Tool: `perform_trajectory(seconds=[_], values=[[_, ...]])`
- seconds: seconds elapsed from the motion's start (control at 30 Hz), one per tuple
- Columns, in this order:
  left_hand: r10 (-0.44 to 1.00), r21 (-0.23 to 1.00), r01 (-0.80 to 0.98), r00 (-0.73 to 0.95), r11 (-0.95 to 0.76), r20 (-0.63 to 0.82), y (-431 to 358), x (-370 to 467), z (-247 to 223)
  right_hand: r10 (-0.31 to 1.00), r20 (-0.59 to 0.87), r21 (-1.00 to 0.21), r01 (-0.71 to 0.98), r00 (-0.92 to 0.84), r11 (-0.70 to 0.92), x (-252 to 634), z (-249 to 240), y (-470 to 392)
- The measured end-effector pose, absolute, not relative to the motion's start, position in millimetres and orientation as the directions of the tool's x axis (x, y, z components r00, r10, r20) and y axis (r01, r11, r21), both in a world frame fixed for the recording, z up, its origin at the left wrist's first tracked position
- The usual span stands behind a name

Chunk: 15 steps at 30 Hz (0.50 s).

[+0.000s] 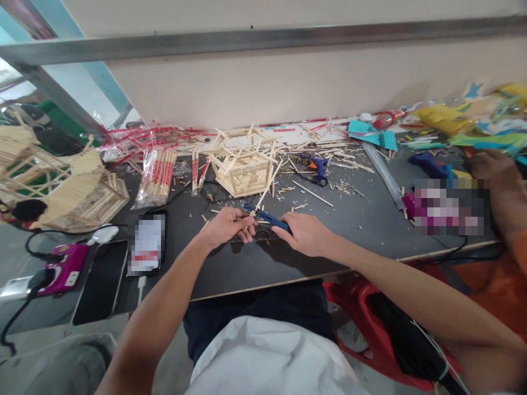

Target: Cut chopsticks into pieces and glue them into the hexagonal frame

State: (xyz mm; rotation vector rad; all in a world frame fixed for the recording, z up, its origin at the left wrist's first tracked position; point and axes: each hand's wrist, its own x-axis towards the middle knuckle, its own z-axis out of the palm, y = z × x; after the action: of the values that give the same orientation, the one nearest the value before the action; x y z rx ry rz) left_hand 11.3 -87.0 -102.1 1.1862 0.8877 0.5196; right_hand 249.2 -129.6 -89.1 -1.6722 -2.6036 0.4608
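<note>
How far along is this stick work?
The frame already has its base and sides. The left hand holds a stick at the blue tool in the right hand. The frame's top looks open, so more building is probably left; bagged sticks lie nearby.

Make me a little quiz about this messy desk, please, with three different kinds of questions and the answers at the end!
1. True or false: the right hand holds a blue tool.

2. Pick one. What does the left hand pinch?
A) a phone
B) a stick
C) a plastic bag

3. Fill in "left" or "right": the glue gun lies to the ____ of the small wooden frame in the middle of the desk.

Key: 1. True. 2. B. 3. right.
</note>
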Motion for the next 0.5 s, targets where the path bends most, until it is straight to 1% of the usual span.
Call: perform_trajectory(seconds=[0.13, 0.27, 0.5], values=[[0.765, 0.949, 0.081, 0.574, 0.303, -0.293, -84.9, 7.9, -104.5, 0.890, -0.134, -0.249, 0.884, -0.436, 0.396, 248.2, -89.2, -126.0], [0.767, 0.946, 0.085, 0.565, 0.312, -0.304, -84.5, 9.4, -105.2, 0.883, -0.134, -0.262, 0.876, -0.449, 0.406, 249.4, -91.8, -122.4], [0.789, 0.941, 0.070, 0.527, 0.330, -0.316, -87.7, 17.0, -103.3, 0.878, -0.129, -0.237, 0.874, -0.460, 0.424, 252.2, -90.5, -119.8]])
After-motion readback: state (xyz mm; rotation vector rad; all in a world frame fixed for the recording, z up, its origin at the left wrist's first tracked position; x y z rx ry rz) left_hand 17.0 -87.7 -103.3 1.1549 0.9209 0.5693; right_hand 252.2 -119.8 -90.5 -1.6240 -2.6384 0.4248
